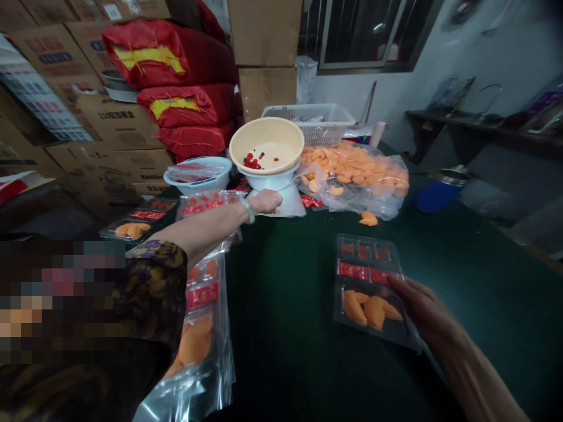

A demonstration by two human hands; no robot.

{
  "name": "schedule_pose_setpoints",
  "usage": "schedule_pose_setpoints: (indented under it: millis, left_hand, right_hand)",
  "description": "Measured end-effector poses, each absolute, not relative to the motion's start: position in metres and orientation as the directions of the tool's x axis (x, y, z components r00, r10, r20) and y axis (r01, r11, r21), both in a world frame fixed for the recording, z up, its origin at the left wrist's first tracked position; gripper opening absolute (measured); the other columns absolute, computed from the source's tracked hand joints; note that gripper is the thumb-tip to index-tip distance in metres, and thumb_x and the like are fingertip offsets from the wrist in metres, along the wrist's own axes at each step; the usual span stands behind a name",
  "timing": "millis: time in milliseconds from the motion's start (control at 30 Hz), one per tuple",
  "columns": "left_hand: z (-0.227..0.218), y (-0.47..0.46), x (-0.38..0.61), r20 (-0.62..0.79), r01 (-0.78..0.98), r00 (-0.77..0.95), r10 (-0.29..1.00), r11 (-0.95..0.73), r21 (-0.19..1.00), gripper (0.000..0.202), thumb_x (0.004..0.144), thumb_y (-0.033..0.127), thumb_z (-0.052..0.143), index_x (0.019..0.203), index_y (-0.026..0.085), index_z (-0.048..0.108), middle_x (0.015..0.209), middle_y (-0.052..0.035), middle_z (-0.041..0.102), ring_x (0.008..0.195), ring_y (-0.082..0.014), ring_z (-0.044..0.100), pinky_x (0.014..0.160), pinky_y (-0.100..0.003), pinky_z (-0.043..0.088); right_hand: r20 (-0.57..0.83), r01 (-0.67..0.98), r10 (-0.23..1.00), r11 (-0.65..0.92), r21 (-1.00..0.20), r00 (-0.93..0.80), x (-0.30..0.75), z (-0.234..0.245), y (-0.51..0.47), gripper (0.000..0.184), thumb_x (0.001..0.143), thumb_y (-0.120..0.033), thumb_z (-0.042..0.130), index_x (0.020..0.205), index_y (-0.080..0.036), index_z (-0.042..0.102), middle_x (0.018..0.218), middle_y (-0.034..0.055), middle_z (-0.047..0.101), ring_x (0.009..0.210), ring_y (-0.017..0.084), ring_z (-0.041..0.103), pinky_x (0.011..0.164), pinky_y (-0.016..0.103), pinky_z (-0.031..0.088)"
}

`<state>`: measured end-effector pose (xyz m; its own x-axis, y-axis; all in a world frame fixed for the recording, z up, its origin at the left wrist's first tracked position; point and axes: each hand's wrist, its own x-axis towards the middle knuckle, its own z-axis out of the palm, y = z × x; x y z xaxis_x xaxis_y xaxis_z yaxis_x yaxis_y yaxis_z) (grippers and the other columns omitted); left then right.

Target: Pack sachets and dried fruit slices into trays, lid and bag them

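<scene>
My right hand [428, 308] is at the right, gripping the side edge of a clear plastic tray [369, 346]. In that tray lie orange folded cookies [373, 310], red packets [352, 270] and small dark red pieces in little compartments. My left hand [265, 202], with a pale bracelet at the wrist, reaches far forward with its fingers curled closed. It is in front of a white scale [291, 202], close to a few red packets [310, 201]; what it holds, if anything, is hidden. On the scale stands a cream basin [281, 132] with small red pieces inside.
A stack of filled, wrapped trays [204, 334] lies under and beside my left arm. Behind are a blue basin [197, 184], a white basket [325, 117] and a large bag of orange cookies [356, 167]. A blue container [440, 190] stands at the right.
</scene>
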<state>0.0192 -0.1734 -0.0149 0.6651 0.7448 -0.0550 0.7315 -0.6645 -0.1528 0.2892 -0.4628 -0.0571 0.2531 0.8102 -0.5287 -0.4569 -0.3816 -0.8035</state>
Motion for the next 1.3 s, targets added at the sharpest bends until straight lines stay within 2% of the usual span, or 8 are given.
schedule_pose_setpoints:
  millis: [167, 367, 533, 667, 933, 1067, 1167, 1300]
  left_hand:
    - [0.000, -0.160, 0.015, -0.148, 0.777, 0.604, 0.783, -0.620, -0.111, 0.034, 0.089, 0.040, 0.046, 0.084, 0.009, 0.060, 0.076, -0.0030, 0.061, 0.068, -0.0114, 0.058, 0.065, -0.028, 0.050]
    - [0.002, -0.194, 0.024, -0.093, 0.734, 0.668, 0.739, -0.674, -0.081, 0.030, 0.087, 0.037, 0.050, 0.100, 0.011, 0.057, 0.093, -0.0044, 0.060, 0.080, -0.0150, 0.059, 0.070, -0.033, 0.051]
    - [-0.012, -0.286, 0.052, -0.077, 0.536, 0.840, 0.536, -0.844, -0.028, 0.023, 0.084, 0.027, 0.051, 0.071, 0.011, 0.062, 0.069, -0.0022, 0.061, 0.065, -0.0129, 0.056, 0.056, -0.023, 0.039]
    - [-0.031, -0.370, 0.064, -0.035, 0.298, 0.955, 0.296, -0.949, 0.100, 0.017, 0.076, 0.022, 0.055, 0.062, 0.015, 0.061, 0.065, -0.0026, 0.062, 0.060, -0.0119, 0.053, 0.048, -0.024, 0.027]
    - [-0.040, -0.428, 0.065, 0.126, 0.088, 0.983, 0.132, -0.948, 0.307, 0.024, 0.085, 0.022, 0.046, 0.067, 0.013, 0.059, 0.085, -0.0061, 0.059, 0.076, -0.0120, 0.052, 0.066, -0.022, 0.040]
    - [-0.039, -0.448, 0.069, 0.173, -0.048, 0.985, 0.003, -0.955, 0.293, 0.023, 0.084, 0.017, 0.044, 0.066, 0.013, 0.057, 0.091, -0.0068, 0.059, 0.078, -0.0124, 0.054, 0.072, -0.024, 0.042]
    - [-0.036, -0.462, 0.070, 0.192, -0.210, 0.969, -0.158, -0.933, 0.291, 0.020, 0.082, 0.011, 0.044, 0.067, 0.014, 0.057, 0.100, -0.0081, 0.059, 0.086, -0.0141, 0.055, 0.076, -0.024, 0.042]
    - [-0.025, -0.475, 0.070, 0.165, -0.316, 0.947, -0.275, -0.892, 0.323, 0.016, 0.082, 0.012, 0.046, 0.072, 0.015, 0.059, 0.100, -0.0067, 0.060, 0.087, -0.0140, 0.056, 0.072, -0.024, 0.043]
  right_hand:
    - [-0.474, -0.439, 0.867, -0.370, -0.819, 0.152, 0.296, -0.064, -0.464, 0.018, 0.070, -0.029, 0.070, 0.084, -0.019, 0.065, 0.077, 0.0075, 0.072, 0.066, 0.025, 0.068, 0.060, 0.034, 0.056]
    - [-0.399, -0.415, 0.914, -0.336, -0.845, 0.072, 0.290, -0.047, -0.475, 0.020, 0.072, -0.026, 0.070, 0.090, -0.021, 0.064, 0.078, 0.0034, 0.071, 0.068, 0.019, 0.067, 0.061, 0.027, 0.054]
    - [-0.381, -0.506, 0.917, -0.386, -0.771, -0.119, 0.252, -0.034, -0.510, 0.026, 0.071, -0.020, 0.071, 0.096, -0.021, 0.065, 0.071, 0.0002, 0.068, 0.059, 0.012, 0.064, 0.060, 0.020, 0.051]
    - [-0.356, -0.510, 0.899, -0.438, -0.740, -0.255, 0.221, -0.041, -0.557, 0.025, 0.073, -0.023, 0.069, 0.097, -0.018, 0.064, 0.078, 0.0025, 0.067, 0.066, 0.012, 0.064, 0.067, 0.024, 0.050]
    - [-0.498, -0.482, 0.865, -0.459, -0.746, -0.054, 0.224, -0.063, -0.646, 0.023, 0.073, -0.025, 0.069, 0.095, -0.021, 0.063, 0.075, 0.0006, 0.066, 0.066, 0.013, 0.064, 0.068, 0.025, 0.050]
    - [-0.486, -0.491, 0.874, -0.418, -0.764, 0.012, 0.219, -0.058, -0.666, 0.026, 0.072, -0.027, 0.070, 0.096, -0.021, 0.060, 0.072, -0.0007, 0.065, 0.062, 0.013, 0.063, 0.064, 0.026, 0.051]
    - [-0.450, -0.482, 0.888, -0.355, -0.801, 0.094, 0.214, -0.052, -0.674, 0.048, 0.071, -0.028, 0.070, 0.116, -0.025, 0.052, 0.070, -0.0021, 0.064, 0.054, 0.011, 0.061, 0.056, 0.024, 0.050]
    - [-0.402, -0.435, 0.903, -0.304, -0.848, 0.152, 0.215, -0.050, -0.678, 0.085, 0.072, -0.028, 0.071, 0.141, -0.029, 0.021, 0.066, -0.0043, 0.064, 0.050, 0.011, 0.060, 0.051, 0.022, 0.048]
